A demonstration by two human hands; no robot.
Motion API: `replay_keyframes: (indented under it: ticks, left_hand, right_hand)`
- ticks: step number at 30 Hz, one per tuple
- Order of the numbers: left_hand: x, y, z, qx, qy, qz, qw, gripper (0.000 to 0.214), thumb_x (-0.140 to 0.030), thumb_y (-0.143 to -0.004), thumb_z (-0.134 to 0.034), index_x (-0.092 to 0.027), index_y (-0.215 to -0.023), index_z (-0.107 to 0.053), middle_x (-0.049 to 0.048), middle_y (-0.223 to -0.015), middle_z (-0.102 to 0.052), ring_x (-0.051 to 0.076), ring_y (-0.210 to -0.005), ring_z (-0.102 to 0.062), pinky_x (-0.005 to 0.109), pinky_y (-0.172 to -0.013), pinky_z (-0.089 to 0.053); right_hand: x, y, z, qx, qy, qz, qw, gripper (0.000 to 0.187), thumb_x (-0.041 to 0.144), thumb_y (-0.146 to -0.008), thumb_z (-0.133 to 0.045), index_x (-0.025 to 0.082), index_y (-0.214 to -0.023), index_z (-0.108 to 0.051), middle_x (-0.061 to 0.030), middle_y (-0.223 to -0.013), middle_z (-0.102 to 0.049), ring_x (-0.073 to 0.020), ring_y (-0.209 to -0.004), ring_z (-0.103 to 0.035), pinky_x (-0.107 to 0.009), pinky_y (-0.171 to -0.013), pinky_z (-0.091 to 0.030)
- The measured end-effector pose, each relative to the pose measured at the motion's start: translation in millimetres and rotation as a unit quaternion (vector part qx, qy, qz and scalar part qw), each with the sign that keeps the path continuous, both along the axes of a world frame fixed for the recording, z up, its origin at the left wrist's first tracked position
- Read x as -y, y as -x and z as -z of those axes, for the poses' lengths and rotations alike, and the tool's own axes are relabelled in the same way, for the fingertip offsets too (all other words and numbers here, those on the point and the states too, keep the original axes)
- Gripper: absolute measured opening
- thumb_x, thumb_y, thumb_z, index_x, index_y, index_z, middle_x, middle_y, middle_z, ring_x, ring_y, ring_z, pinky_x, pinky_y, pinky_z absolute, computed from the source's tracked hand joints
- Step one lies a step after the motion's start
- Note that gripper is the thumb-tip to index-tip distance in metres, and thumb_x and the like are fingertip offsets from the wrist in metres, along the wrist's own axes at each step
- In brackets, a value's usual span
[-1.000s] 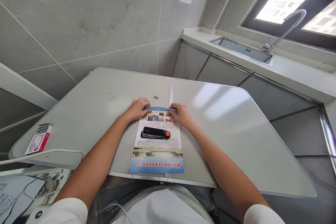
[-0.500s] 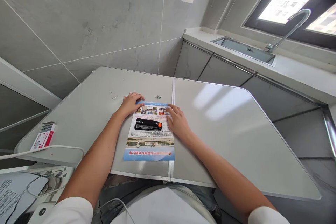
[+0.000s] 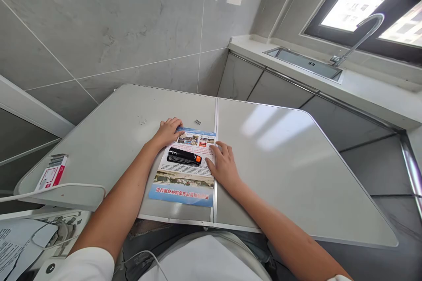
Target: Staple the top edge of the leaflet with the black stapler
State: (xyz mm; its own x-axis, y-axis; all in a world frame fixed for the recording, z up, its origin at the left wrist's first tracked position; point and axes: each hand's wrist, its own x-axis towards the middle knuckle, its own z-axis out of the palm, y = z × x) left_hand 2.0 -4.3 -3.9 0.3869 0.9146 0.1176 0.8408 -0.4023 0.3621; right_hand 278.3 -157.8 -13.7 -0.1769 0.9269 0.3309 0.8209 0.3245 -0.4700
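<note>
grey tiled walls [image 3: 99, 22] ring the white table [image 3: 280, 149], sink [image 3: 303, 63] beyond. i see left hand [image 3: 168, 131] and right hand [image 3: 224, 166] flat and open on the leaflet [image 3: 183, 180] under a stapler [image 3: 183, 156].

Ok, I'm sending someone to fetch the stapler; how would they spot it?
On the grey table, a printed flyer lies at the near edge. The stapler lies across its far half: a black bar with an orange end, the only dark thing on the sheet.
</note>
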Motion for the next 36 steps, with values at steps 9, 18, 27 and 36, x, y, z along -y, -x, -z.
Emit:
replay_keyframes:
  ticks: [9,18,27,36]
  left_hand:
    - [-3,6,-1.0,0.012,0.012,0.001,1.0,0.021,-0.037,-0.107,-0.042,-0.023,-0.104,-0.057,0.0101,-0.116,-0.065,0.03,-0.112,-0.056,0.044,-0.094,-0.041]
    - [2,2,0.4,0.055,0.0,-0.034,0.998,0.028,-0.039,-0.106,-0.046,-0.026,-0.126,-0.061,0.0108,-0.129,-0.06,0.03,-0.123,-0.057,0.047,-0.106,-0.041]
    - [17,-17,-14.5,0.15,0.026,0.07,0.986,0.028,-0.033,-0.105,-0.045,-0.022,-0.111,-0.07,0.0081,-0.115,-0.069,0.024,-0.106,-0.063,0.04,-0.097,-0.05]
    - [34,-40,-16.1,0.097,0.025,0.221,0.97,0.031,-0.033,-0.105,-0.049,-0.027,-0.114,-0.078,0.0092,-0.124,-0.07,0.027,-0.121,-0.06,0.048,-0.113,-0.041]
  right_hand:
    - [-7,-10,-5.9,-0.095,0.086,-0.024,0.991,0.033,0.028,-0.095,-0.065,0.026,-0.128,-0.064,-0.0086,-0.117,-0.066,-0.0295,-0.109,-0.058,-0.048,-0.104,-0.048]
    - [-3,-8,-13.5,-0.078,0.134,-0.051,0.987,0.023,0.017,-0.102,-0.048,0.022,-0.11,-0.068,-0.0061,-0.093,-0.071,-0.0238,-0.092,-0.065,-0.034,-0.085,-0.048]
    - [3,-63,-15.7,-0.07,0.115,0.011,0.991,0.023,0.025,-0.098,-0.046,0.023,-0.105,-0.068,-0.0043,-0.084,-0.07,-0.0236,-0.077,-0.066,-0.035,-0.076,-0.048]
    - [-1,-108,-31.6,-0.024,0.18,0.005,0.983,0.021,0.031,-0.095,-0.05,0.025,-0.108,-0.066,0.004,-0.061,-0.053,-0.021,-0.057,-0.054,-0.031,-0.059,-0.04]
